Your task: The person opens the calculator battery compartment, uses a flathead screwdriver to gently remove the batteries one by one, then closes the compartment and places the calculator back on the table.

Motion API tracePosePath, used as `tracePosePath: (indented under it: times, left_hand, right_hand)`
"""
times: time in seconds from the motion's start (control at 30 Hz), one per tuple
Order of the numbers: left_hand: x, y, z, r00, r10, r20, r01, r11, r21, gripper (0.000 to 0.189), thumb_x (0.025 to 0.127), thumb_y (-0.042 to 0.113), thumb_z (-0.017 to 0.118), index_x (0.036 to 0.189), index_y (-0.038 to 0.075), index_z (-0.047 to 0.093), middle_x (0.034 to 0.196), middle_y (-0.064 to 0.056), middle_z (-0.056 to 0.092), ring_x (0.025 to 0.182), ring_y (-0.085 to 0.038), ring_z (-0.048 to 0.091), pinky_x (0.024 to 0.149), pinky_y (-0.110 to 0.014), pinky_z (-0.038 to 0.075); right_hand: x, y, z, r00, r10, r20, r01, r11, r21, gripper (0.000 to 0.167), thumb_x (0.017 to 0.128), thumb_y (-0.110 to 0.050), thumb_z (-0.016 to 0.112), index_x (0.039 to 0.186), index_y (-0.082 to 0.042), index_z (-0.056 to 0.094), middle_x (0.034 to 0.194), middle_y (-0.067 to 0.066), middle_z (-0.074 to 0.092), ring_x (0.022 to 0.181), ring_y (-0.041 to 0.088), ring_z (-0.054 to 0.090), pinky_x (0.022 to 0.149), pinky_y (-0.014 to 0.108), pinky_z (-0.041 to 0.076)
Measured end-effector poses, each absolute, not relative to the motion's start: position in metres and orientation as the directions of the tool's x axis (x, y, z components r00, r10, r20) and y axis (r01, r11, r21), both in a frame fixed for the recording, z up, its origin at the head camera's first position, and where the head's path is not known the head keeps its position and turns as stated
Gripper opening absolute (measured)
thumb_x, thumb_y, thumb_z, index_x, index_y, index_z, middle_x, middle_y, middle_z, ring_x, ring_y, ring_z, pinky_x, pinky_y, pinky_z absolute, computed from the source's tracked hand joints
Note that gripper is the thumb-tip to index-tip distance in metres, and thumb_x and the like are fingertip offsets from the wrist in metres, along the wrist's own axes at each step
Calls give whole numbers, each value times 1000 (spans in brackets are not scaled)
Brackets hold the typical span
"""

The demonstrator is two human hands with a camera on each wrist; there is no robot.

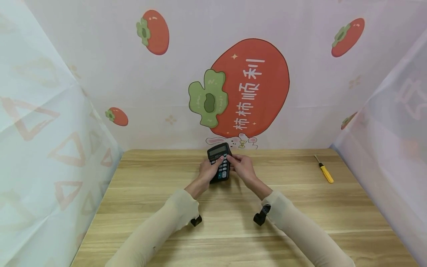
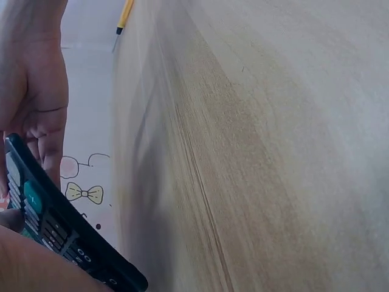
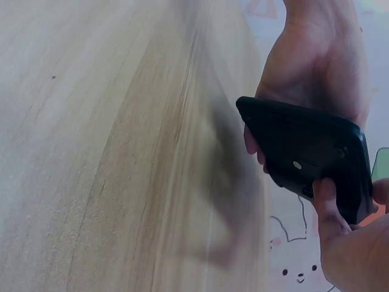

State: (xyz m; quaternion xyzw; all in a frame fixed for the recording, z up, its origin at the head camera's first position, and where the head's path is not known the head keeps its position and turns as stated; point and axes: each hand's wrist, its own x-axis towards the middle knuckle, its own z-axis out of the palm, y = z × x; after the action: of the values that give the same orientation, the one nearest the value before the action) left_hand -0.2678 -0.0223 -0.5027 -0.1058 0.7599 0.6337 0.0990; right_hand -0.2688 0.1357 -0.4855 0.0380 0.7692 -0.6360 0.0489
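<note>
A black calculator (image 1: pixel 219 176) is held up near the back of the table, its display and keys turned toward the head camera. My left hand (image 1: pixel 207 171) grips its left side, thumb over the keys and fingers behind. On the opposite side my right hand (image 1: pixel 246 167) pinches the right edge, thumb at the upper keys. In the right wrist view the dark back of the calculator (image 3: pixel 298 146) shows, with a finger of the right hand (image 3: pixel 349 252) against it. The left wrist view catches the calculator (image 2: pixel 73 225) edge-on with its keys partly covered by the left hand.
A screwdriver (image 1: pixel 326 173) with a yellow handle lies on the wooden table (image 1: pixel 230 237) at the far right. Behind the table stands a white backdrop (image 1: pixel 180 74) printed with persimmons, and hanging sheets close off both sides. Each wrist wears a small black camera.
</note>
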Motion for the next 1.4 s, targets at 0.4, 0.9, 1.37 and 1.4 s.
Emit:
tracePosePath:
  times: [0.4,0.9,1.37,1.4]
  left_hand:
    - [-267,-18,-500,-950,41,-311,-305,100,947,61,108,56,50,134,2,58,117,-10,64,100,-19,59,87,-30,49]
    - [-263,-19,-495,-924,191,-332,-353,-86,932,76,110,62,28,165,9,33,161,-18,36,145,-33,35,124,-52,25]
    - [-267,-24,-490,-916,307,-259,-344,-266,900,83,107,70,31,167,14,27,151,-12,45,131,-23,44,103,-32,38]
    - [-267,-24,-490,-913,321,-252,-349,-293,890,82,107,69,31,168,14,25,155,-12,43,134,-22,43,107,-32,38]
  right_hand:
    - [-263,132,-484,-998,5,-69,69,152,-986,42,113,-33,51,114,3,74,96,7,69,81,11,64,86,33,64]
    - [-264,127,-484,-997,-61,53,-64,181,-981,36,113,-19,50,133,5,68,113,25,74,107,38,75,97,40,62]
    - [-264,127,-479,-954,-145,261,-299,505,-810,37,103,-8,65,139,0,67,109,16,74,97,28,73,81,33,62]
    - [-264,127,-479,-948,-155,279,-319,513,-797,38,102,-7,67,139,1,67,110,16,74,97,27,72,82,34,63]
